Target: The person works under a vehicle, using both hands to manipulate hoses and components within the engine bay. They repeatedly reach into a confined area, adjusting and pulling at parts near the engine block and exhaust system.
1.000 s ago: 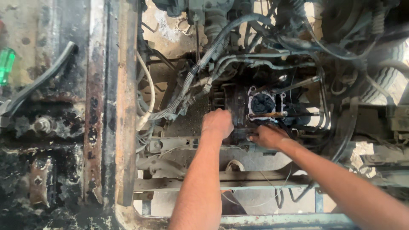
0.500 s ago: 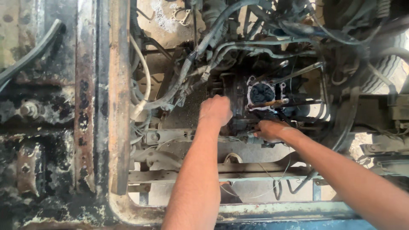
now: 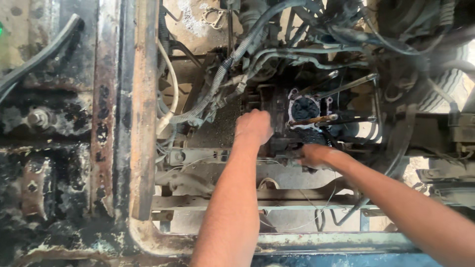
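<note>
I look down into an open engine bay. A dark, greasy gearbox housing (image 3: 282,116) sits in the middle, with a round opening ringed by a pale gasket (image 3: 305,108). My left hand (image 3: 253,126) is closed on the housing's left side, knuckles up. My right hand (image 3: 314,155) grips the housing's lower edge just below the opening; its fingers curl under and are partly hidden. Thin metal rods (image 3: 341,86) cross above the opening.
A rusty frame rail (image 3: 143,109) runs top to bottom at the left. Ribbed hoses and cables (image 3: 232,64) hang over the housing. A grey crossmember (image 3: 277,200) lies beneath my forearms. A tyre (image 3: 445,84) shows at the right.
The view has shifted left and down a little. Both hands stay on the housing; the left hand has edged slightly lower on it.
</note>
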